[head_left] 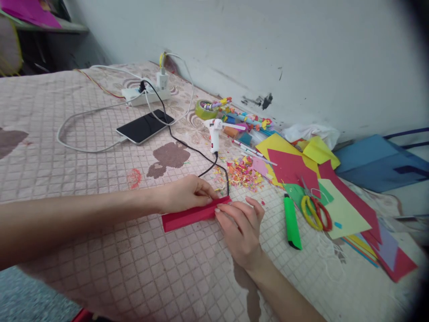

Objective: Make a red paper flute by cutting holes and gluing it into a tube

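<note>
A narrow folded strip of red paper (187,218) lies at the middle of the cloth-covered table. My left hand (187,193) is closed on its far edge, fingertips near the right end. From the near side, my right hand (243,228) pinches the strip close to the same end, its little finger raised. Just beyond the hands are small coloured paper scraps (246,173) and a white glue gun (214,134) with a black cord.
A phone (145,127) on a white cable and a power strip (147,95) sit at the back left. To the right are a green cutter (292,223), scissors (315,212) and coloured paper sheets (348,208). Green tape (206,109) stands near the wall.
</note>
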Demonstrator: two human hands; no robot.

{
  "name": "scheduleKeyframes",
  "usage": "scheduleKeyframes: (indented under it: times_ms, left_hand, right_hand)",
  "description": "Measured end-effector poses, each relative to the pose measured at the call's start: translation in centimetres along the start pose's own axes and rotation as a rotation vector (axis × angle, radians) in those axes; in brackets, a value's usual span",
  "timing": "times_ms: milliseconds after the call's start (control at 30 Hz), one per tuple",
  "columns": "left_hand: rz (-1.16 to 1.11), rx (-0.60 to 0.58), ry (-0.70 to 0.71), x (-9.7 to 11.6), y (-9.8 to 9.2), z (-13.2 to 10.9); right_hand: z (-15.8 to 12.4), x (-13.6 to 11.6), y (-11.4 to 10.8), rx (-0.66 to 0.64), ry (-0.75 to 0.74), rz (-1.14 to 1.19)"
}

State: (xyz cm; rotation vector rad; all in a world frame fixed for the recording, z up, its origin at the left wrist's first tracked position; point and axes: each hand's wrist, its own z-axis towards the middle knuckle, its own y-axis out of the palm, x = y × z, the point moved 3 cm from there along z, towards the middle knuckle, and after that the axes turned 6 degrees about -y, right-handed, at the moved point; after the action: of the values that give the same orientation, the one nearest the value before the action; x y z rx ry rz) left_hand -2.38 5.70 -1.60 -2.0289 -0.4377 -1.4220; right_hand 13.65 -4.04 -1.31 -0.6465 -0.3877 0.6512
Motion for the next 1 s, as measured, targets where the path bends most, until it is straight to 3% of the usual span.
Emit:
scheduleKeyframes:
  times_ms: [367,600,1000]
  left_hand:
    - [0.047,-0.029,0.044,1.1,-0.4,-0.6]
    - [-0.063,-0.114,0.087,0.5,0.0,-0.6]
    - [-0.051,-0.097,0.139,0.4,0.2,-0.9]
  right_hand:
    - [0.4,-0.1,0.0,-0.043,0.001,-0.014]
    - [0.4,-0.2,0.0,-0.027,0.001,-0.010]
    - [-0.3,0.0,0.0,-0.006,0.001,0.020]
